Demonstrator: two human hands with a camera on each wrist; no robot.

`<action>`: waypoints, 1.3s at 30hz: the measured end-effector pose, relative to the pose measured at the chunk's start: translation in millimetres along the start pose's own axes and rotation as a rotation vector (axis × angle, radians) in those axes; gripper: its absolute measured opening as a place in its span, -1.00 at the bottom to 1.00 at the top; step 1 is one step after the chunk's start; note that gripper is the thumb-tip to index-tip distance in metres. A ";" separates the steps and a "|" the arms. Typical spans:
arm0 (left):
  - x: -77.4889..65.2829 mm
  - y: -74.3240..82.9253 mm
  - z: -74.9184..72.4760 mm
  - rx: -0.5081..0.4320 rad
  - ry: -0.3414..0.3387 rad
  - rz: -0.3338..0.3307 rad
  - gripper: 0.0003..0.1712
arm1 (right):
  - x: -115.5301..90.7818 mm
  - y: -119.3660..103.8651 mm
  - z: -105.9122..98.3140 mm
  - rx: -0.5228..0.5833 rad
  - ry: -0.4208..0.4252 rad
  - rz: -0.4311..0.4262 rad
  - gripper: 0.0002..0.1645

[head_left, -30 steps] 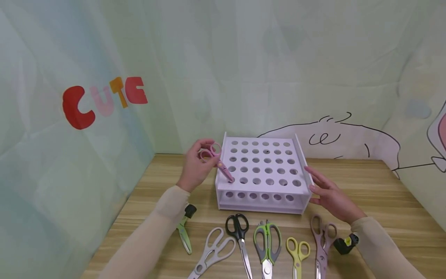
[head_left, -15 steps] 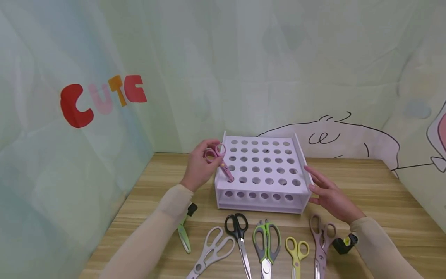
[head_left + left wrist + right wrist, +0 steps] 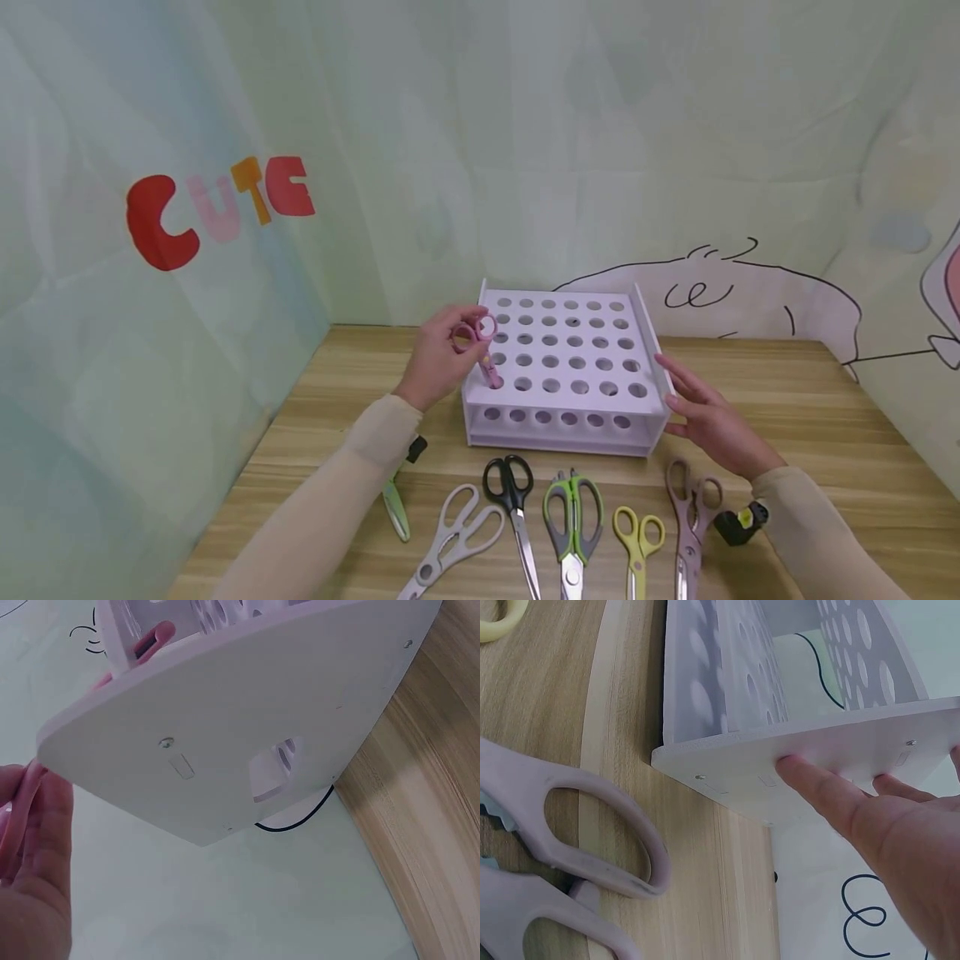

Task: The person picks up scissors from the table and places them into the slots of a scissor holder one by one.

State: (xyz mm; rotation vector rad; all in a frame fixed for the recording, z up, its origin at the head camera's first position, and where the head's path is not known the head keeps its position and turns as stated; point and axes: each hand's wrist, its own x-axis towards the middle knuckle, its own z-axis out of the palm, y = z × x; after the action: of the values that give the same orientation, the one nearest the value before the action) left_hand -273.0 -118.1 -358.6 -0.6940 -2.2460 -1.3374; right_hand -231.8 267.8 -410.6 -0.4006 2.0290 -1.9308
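Note:
My left hand (image 3: 442,354) pinches small pink scissors (image 3: 486,360) by the handle loops, over the left side of a white rack (image 3: 562,402) with rows of round holes. The blades point down, their tip at the front-left hole. In the left wrist view the pink blade tip (image 3: 156,639) shows beyond the rack's side panel (image 3: 217,735), and the fingers hold a handle loop (image 3: 22,810). My right hand (image 3: 712,417) rests its extended fingertips against the rack's right side panel (image 3: 817,742).
In front of the rack lie green scissors (image 3: 396,508), white scissors (image 3: 453,537), black-handled scissors (image 3: 513,492), green-and-grey scissors (image 3: 573,533), yellow scissors (image 3: 637,542) and mauve scissors (image 3: 692,517) on the wooden table (image 3: 810,392). A printed cloth (image 3: 420,167) hangs behind.
My left hand has shifted right with the pink scissors, which have turned steeper, their tip now at the front-left hole. The right hand stays at the rack's side.

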 end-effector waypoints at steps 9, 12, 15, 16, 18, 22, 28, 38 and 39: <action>-2.5 -5.3 6.6 0.054 -0.011 0.073 -0.60 | 0.1 1.1 0.6 0.003 0.004 -0.006 -0.24; -3.7 -7.6 9.6 0.083 -0.019 0.093 -0.61 | 0.1 2.0 1.2 0.010 0.002 -0.009 -0.24; -5.2 -8.7 12.4 0.102 -0.038 0.089 -0.61 | 0.1 3.4 1.1 0.021 0.000 -0.014 -0.25; -5.8 -8.9 13.3 0.102 -0.045 0.085 -0.61 | 0.1 3.7 1.0 0.022 0.000 -0.014 -0.25; -7.2 -8.6 14.8 0.108 -0.059 0.078 -0.61 | -0.1 3.9 0.8 0.022 0.000 -0.014 -0.25; -9.6 -7.8 17.5 0.140 -0.075 0.096 -0.66 | -0.1 2.5 1.3 0.020 0.002 -0.016 -0.25; -12.5 -7.1 21.1 0.223 -0.105 0.150 -0.70 | -1.1 -0.2 2.0 0.034 -0.008 -0.032 -0.26; -19.2 -11.5 28.6 0.369 -0.147 0.200 -0.66 | -3.7 -0.2 0.8 0.038 0.005 -0.001 -0.26; -19.4 -11.3 29.3 0.372 -0.150 0.208 -0.66 | -3.8 -0.1 0.7 0.033 0.006 0.002 -0.25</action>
State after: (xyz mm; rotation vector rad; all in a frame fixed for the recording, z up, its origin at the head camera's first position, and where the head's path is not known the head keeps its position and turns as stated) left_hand -268.0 -100.5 -390.7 -0.8823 -2.3709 -0.7637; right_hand -228.1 268.8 -410.4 -0.3846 1.9978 -1.9638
